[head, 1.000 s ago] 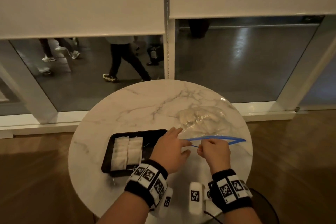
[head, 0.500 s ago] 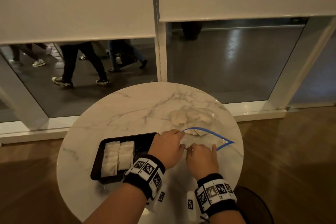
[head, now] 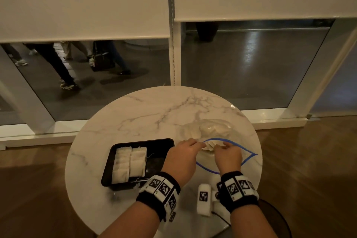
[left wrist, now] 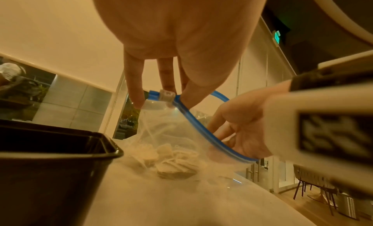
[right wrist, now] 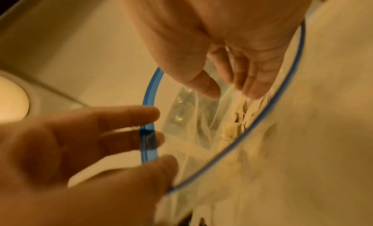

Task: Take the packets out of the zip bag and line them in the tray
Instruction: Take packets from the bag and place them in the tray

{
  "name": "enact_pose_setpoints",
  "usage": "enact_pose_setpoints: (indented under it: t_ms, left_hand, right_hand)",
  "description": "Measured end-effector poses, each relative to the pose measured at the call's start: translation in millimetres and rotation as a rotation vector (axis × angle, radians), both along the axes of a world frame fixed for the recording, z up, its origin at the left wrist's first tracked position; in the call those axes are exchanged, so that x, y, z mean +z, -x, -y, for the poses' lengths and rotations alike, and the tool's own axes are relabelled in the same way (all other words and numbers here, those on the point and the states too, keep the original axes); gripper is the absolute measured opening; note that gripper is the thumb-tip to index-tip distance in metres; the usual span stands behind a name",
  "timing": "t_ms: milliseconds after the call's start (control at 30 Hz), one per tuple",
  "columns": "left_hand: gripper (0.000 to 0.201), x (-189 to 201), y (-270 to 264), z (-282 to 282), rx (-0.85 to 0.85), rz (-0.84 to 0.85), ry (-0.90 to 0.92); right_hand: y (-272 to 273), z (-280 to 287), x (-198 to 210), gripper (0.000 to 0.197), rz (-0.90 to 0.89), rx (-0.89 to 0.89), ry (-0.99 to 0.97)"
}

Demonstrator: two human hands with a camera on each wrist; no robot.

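Observation:
The clear zip bag (head: pixel 249 155) with a blue rim lies on the right of the round marble table (head: pixel 154 114), its mouth spread wide. My left hand (head: pixel 195 144) pinches the rim beside the slider (left wrist: pixel 165 96). My right hand (head: pixel 220 146) reaches inside the mouth with fingers (right wrist: pixel 252 85) extended and thumb apart, just short of the loose packets (right wrist: pixel 228 130). More packets (head: pixel 212 129) lie deeper in the bag. To the left stands the black tray (head: pixel 160 152), holding two columns of white packets (head: pixel 129 162); its right part is bare.
A white tagged device (head: pixel 203 201) sits at the table's front edge between my wrists. The table is small and round, with wooden floor all around. Behind it is a window with people walking past outside.
My right hand has left the bag's rim and gone into the mouth. The blue rim has spread from a flat line into a wide loop. My left hand keeps its pinch.

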State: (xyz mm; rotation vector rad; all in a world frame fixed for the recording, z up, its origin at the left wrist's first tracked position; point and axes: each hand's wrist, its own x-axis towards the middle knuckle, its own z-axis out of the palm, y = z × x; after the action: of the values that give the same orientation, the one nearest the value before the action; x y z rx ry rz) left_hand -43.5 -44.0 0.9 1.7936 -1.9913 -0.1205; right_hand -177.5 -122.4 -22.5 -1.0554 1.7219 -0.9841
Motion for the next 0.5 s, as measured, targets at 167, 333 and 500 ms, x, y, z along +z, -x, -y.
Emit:
enact_pose_setpoints:
  t_ms: [167,333,500]
  left_hand:
    - [0.067,-4.8,1.0,-4.3,-0.011,0.029,-0.005]
    - [0.065,-9.8,6.1,-5.8,-0.039,0.041,-0.008]
    - [0.058,-10.5,10.5,-6.3,0.014,0.006,0.023]
  right_hand:
    - [8.9,22.6,-17.9,0.038,0.269,0.075,-0.299]
    - [6.6,46.8,-12.7,0.044,0.276,0.201,-0.46]
    - [0.4,97.1,-56.4,0.01,0.212,0.28,-0.414]
